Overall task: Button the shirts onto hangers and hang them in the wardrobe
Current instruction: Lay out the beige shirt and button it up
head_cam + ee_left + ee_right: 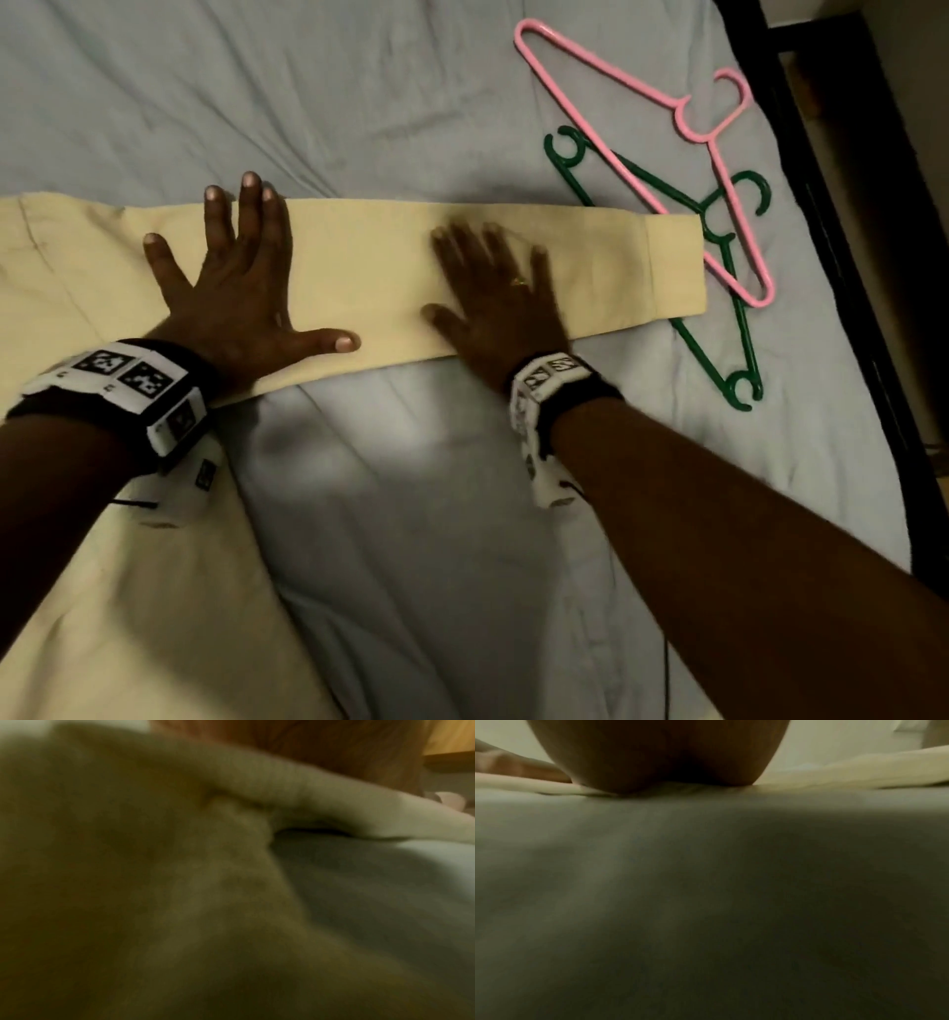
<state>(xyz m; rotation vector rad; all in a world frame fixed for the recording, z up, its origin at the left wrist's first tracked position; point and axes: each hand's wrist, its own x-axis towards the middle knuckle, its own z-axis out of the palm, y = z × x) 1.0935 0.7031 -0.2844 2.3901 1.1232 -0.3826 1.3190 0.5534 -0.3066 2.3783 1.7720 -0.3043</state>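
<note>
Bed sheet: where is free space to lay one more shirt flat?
Bare bed sheet lies beyond the yellow sleeve, left of the pink hanger. Another bare patch lies below the sleeve, between both forearms. Crowded: the right side, where pink and green hanger overlap at the cuff.

The head view looks steeply down from above onto the bed (359, 92), taking in both forearms and the sleeve (390, 277) stretched across it. The left wrist view sits low and very near the cloth, blurred, facing along the sleeve (334, 801). The right wrist view lies almost on the sheet (706, 882), facing the hand (659, 754). All three share sleeve and sheet.
</note>
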